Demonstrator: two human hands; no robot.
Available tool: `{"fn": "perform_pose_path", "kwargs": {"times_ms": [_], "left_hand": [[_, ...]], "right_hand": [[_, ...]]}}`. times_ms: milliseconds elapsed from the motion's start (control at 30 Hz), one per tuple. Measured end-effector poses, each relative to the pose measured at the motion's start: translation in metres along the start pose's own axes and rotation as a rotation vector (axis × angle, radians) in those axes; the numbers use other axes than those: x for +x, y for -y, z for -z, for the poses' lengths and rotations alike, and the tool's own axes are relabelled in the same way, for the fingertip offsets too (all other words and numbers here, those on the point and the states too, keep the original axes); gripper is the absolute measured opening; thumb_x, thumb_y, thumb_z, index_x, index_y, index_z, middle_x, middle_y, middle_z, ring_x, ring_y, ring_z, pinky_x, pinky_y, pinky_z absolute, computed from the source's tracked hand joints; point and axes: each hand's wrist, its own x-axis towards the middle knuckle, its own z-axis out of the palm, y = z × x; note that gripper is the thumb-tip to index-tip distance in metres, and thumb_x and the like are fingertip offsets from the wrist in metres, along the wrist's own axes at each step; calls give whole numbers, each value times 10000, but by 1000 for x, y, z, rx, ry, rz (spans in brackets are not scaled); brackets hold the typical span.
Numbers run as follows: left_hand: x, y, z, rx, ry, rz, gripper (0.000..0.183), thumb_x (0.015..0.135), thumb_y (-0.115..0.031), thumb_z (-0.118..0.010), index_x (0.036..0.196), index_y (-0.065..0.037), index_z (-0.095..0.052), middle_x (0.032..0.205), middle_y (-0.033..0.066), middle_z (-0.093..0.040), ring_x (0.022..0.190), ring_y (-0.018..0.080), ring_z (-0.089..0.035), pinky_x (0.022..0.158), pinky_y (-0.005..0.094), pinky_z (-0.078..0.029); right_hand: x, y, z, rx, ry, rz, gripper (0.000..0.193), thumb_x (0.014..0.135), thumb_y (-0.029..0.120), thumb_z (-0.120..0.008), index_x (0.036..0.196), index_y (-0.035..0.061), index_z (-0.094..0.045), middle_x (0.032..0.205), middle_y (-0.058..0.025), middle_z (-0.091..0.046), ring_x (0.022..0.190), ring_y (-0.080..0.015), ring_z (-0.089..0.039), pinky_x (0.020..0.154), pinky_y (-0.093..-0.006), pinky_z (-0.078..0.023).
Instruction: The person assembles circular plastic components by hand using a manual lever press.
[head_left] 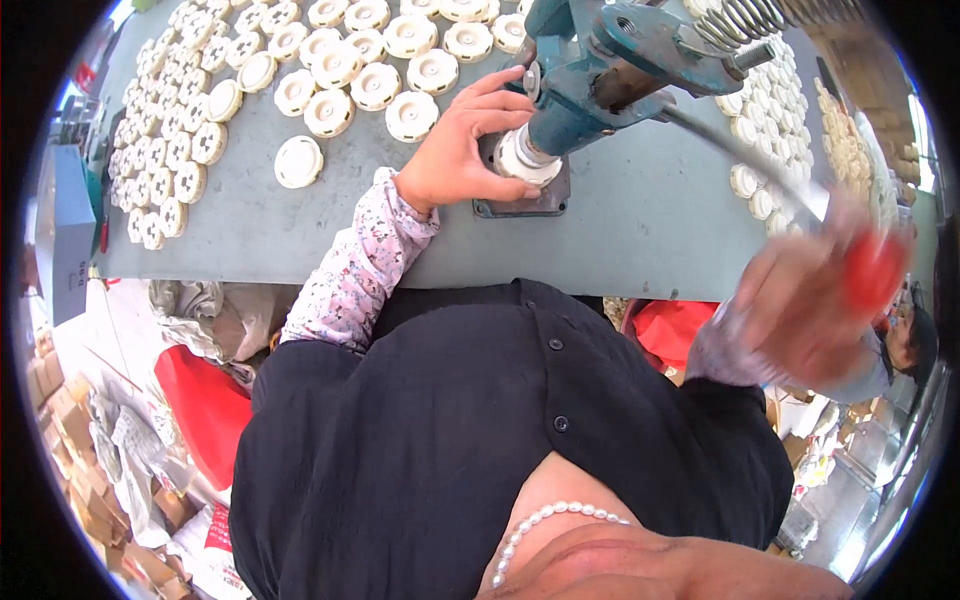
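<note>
Press: blue-green painted metal, chunky and angular, with a bare metal coil spring at its top.
Base: a dark metal plate with rounded corners, under your part.
Lever: a slim metal rod, blurred toward its outer end, near a glossy-looking red knob.
Table: a flat grey top with a smooth, scuffed surface.
Discs: off-white, round and matt, many with notched rims and a raised centre; they spread over the far left of your table.
Lone disc: a plainer round one, lying apart, to the left of your forearm.
Right rows: more pale round pieces beyond the lever.
Part: off-white and round, sitting on the base directly below the press's metal collar, its upper side partly covered.
Left hand: yours is spread in a wide C, thumb along the part's near side, fingers reaching to the press; you cannot tell whether they pinch the part.
Left sleeve: pale, flower-printed cloth, gathered at your wrist.
Right hand: yours is beside the knob, motion-blurred; its grip cannot be told.
</note>
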Motion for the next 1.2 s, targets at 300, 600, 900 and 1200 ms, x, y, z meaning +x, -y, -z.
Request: {"fn": "perform_pose_path", "kwargs": {"times_ms": [300,600,900,1200], "left_hand": [[-72,-12,68,1045,-276,430,1174,580,-597,-945,1559,-149,-476,1662,140,-348,1581,423,-228,1211,697,-192],[-12,35,62,1023,-259,793,1509,495,-855,-862,1675,-124,-268,1685,260,-282,1586,445,-207,1147,786,-216],[45,116,62,893,-634,151,1088,701,-657,-883,1507,-29,-509,1512,223,-502,1460,413,-392,1190,605,-286],[-11,-9,-39,-175,-338,199,605,869,-219,-754,1412,-13,-585,1318,178,-600,1252,350,-559,1180,450,-350]], "right_hand": [[-71,-115,254,-1713,-802,-139,677,967,424,-756,1435,-36,-588,1438,-247,-606,1368,-381,-556,1155,-465,-428],[-150,-193,305,-1380,-825,-522,669,977,580,-699,1453,114,-631,1562,-232,-456,1457,-408,-426,1212,-486,-356],[-80,-215,190,-1185,-418,-224,430,995,141,-692,1418,74,-644,1388,-127,-648,1265,-285,-618,1089,-382,-483],[-75,-235,171,-1691,-421,-383,530,976,395,-728,1392,74,-658,1366,-173,-640,1264,-304,-581,1076,-403,-473]]}}
